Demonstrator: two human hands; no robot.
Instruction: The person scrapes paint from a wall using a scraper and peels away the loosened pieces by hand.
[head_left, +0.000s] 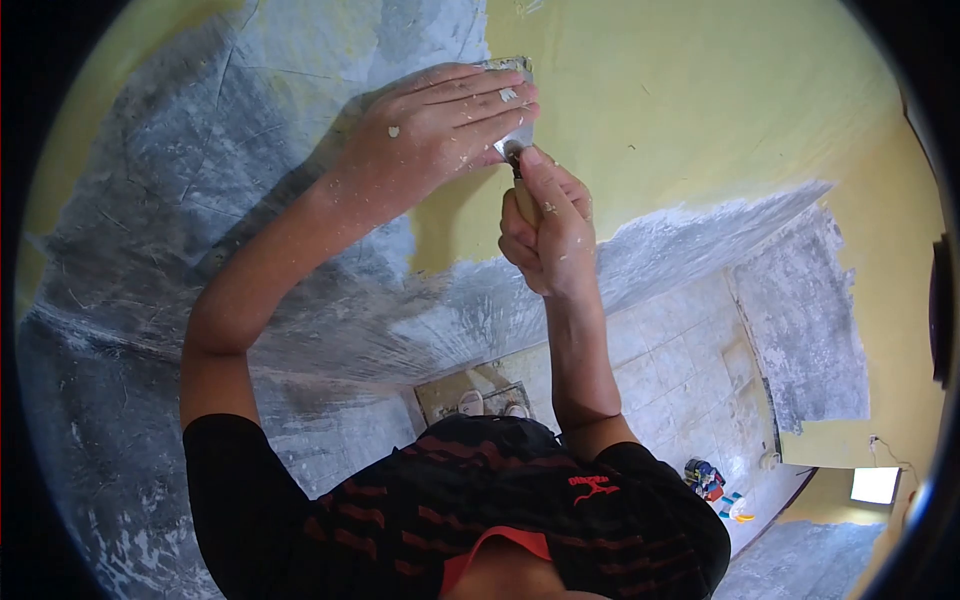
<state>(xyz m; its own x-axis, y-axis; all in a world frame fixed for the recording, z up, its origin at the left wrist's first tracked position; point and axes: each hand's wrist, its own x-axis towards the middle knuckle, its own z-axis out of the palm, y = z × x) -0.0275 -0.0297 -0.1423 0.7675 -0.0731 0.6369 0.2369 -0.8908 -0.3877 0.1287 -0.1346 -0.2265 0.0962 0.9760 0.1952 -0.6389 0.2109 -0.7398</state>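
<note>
Yellow-painted wall [700,120], part scraped to bare grey plaster [200,180], the grey patch spreading across its left side and along a lower band. Scraper [515,105]: metal blade laid flat against the wall at the border between yellow paint and grey plaster, near the top of the view; most of the blade lies hidden under fingers. Left hand [440,125]: fingers stretched out and pressed flat over the blade, holding it to the wall, spotted with pale flecks. Right hand [548,235]: clenched in a fist around the scraper's handle just below the blade, thumb pointing up toward the metal; the handle itself is mostly covered. Both forearms rise from a black shirt with red stripes [470,510] at the bottom edge of the view. Tiled floor [680,370], pale, seen beyond the right forearm. Two feet in light footwear [490,403] stand on something square on the floor. Small cluster of coloured items [715,485] on the floor near the right wall, too small to tell apart. Bright rectangle [875,485] at lower right.
</note>
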